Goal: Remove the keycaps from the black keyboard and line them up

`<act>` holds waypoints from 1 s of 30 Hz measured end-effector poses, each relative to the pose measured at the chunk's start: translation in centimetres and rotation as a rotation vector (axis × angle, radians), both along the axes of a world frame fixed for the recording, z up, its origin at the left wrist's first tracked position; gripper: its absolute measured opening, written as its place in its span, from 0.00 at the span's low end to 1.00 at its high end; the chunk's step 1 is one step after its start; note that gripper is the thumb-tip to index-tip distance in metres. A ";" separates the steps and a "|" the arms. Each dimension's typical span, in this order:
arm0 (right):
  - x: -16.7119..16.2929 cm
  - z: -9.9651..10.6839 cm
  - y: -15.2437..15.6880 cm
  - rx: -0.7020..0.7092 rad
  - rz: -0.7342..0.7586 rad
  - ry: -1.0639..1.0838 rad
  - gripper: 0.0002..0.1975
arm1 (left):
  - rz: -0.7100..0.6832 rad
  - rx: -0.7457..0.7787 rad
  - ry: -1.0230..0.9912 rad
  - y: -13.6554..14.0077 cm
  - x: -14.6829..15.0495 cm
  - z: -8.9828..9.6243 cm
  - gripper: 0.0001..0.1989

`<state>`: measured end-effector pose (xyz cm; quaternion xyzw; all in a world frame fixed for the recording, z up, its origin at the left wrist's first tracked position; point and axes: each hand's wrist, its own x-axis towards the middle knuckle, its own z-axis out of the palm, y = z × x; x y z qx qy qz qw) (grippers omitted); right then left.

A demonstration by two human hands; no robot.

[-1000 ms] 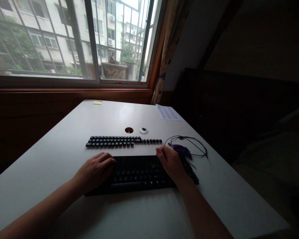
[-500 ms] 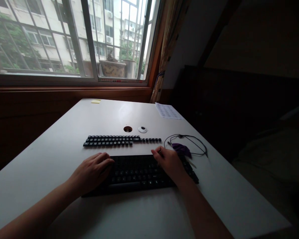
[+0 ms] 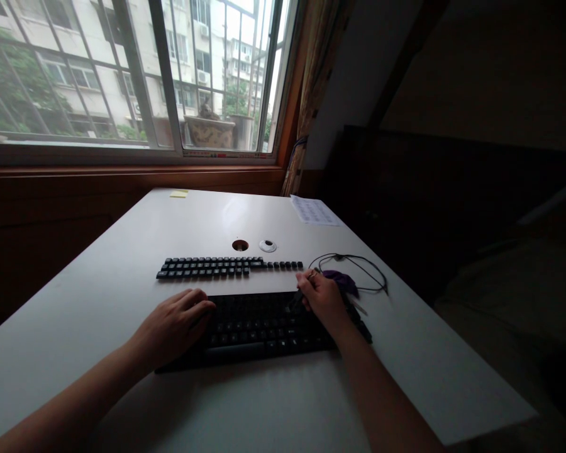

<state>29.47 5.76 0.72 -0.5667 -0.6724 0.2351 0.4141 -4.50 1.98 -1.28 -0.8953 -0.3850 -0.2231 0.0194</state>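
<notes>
A black keyboard lies on the white desk. Lettered keycaps show on its lower rows, while its upper part looks plain and dark. My left hand is closed over the keyboard's left end with bent fingers, hiding that end. Pinched in my right hand is a small dark tool that looks like a keycap puller, with a ring-like loop at the top. Its tip reaches down to the upper right part of the keyboard; whether it grips a key cannot be made out.
Loose black keycaps lie in rows behind the keyboard. A coiled cable and a purple cloth are on the right. Farther back are a round desk hole, its white cover, a printed sheet and yellow notes.
My right hand has turned more upright, and the tool's lower end now shows over the keyboard. My left hand stays in place. The view has shifted slightly.
</notes>
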 end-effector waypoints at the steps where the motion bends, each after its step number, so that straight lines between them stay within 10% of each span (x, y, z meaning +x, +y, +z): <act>1: -0.1 0.1 -0.1 0.028 0.007 -0.009 0.18 | -0.002 0.001 0.001 0.0 0.0 0.0 0.10; 9: -1.3 0.5 -1.2 0.100 0.015 0.039 0.18 | -0.022 0.041 0.001 0.0 0.3 0.3 0.10; 30: -6.6 -1.1 -3.1 -0.240 0.546 0.670 0.13 | -0.243 0.248 -0.034 -1.7 2.3 0.9 0.15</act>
